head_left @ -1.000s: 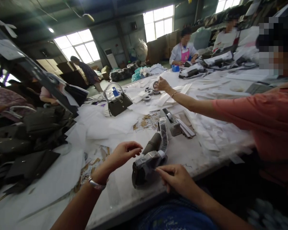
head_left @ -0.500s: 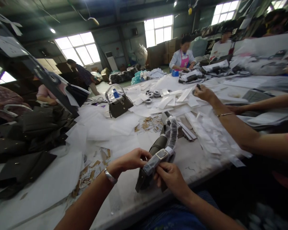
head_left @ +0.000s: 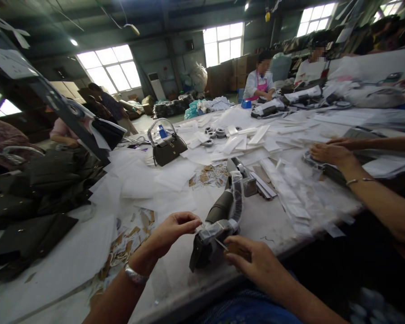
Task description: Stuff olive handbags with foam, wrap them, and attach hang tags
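A dark olive handbag [head_left: 220, 207] lies on its side at the table's near edge, its handle [head_left: 236, 198] wrapped in clear plastic. Translucent film [head_left: 213, 230] covers the strap across its near end. At the left of that strap my left hand [head_left: 173, 231] pinches thumb and finger together; what is between them is too small to make out. My right hand [head_left: 256, 261] is on the bag's right, fingers curled. A thin white strip [head_left: 222, 245] runs from the bag to its fingertips and appears to be held there.
A tape dispenser [head_left: 246, 177] stands behind the bag, beside grey and white strips [head_left: 263, 182]. Brown and white tags [head_left: 131, 243] lie at left, near stacked white sheets [head_left: 77, 256] and piled olive bags [head_left: 30, 225]. Another handbag [head_left: 170, 148] stands upright. A co-worker's hands [head_left: 334, 155] work at right.
Both my hands have drawn apart from the strap, left hand leftward, right hand rightward. The strap end and handle have sunk lower. The co-worker's raised hand at right has come down to the table.
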The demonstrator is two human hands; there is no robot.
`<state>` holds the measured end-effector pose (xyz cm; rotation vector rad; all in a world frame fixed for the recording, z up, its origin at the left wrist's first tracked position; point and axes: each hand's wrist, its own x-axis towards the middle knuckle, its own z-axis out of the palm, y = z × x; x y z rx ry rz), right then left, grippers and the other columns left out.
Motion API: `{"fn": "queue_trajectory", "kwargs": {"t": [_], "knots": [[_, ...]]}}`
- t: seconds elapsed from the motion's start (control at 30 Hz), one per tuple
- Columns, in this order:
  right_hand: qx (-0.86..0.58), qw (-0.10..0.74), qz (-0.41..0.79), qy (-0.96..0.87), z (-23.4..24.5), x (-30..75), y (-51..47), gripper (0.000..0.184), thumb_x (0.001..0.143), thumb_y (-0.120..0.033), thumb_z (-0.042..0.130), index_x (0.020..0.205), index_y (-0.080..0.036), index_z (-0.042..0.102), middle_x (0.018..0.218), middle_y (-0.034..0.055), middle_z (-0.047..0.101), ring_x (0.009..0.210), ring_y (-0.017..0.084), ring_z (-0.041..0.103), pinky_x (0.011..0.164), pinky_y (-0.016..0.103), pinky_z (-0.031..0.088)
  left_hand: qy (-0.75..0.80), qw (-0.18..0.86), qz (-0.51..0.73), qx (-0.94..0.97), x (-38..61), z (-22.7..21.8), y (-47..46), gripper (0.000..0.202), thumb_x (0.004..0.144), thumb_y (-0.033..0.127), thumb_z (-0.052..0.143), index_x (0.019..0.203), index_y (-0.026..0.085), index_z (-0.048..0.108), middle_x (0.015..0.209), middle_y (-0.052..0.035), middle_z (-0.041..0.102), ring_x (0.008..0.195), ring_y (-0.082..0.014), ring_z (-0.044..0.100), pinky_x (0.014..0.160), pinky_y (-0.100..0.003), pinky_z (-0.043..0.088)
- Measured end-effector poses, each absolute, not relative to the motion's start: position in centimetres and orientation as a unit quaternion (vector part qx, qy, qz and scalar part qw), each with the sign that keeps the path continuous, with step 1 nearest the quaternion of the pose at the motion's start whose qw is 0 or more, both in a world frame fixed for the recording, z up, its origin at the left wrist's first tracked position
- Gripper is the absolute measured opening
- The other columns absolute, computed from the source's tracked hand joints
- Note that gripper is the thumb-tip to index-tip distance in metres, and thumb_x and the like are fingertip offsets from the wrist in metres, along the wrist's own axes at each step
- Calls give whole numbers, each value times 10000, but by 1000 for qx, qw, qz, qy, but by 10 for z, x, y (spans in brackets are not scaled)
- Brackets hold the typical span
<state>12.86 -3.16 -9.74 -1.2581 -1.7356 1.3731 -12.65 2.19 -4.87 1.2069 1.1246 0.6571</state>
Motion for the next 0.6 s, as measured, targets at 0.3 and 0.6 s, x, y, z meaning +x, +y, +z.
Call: {"fn": "queue_trajectory", "kwargs": {"t": [0.3,0.6], "knots": [[-446,443,497,-598,-91,139,-26,151,866,-373,706,919,-233,724,1039,39,758,1015,219,696,932,314,518,442,710,332,436,-123,-41,13,225,866,400,702,897,177,692,993,-51,665,995,-167,607,967,-309,463],[-271,509,636,-512,-85,97,0,103,904,-303,669,957,-215,665,822,6,743,783,177,729,772,292,584,496,674,374,399,-114,-57,17,460,725,415,836,1125,216,728,1079,-68,747,1072,-202,648,1017,-304,478]]}}
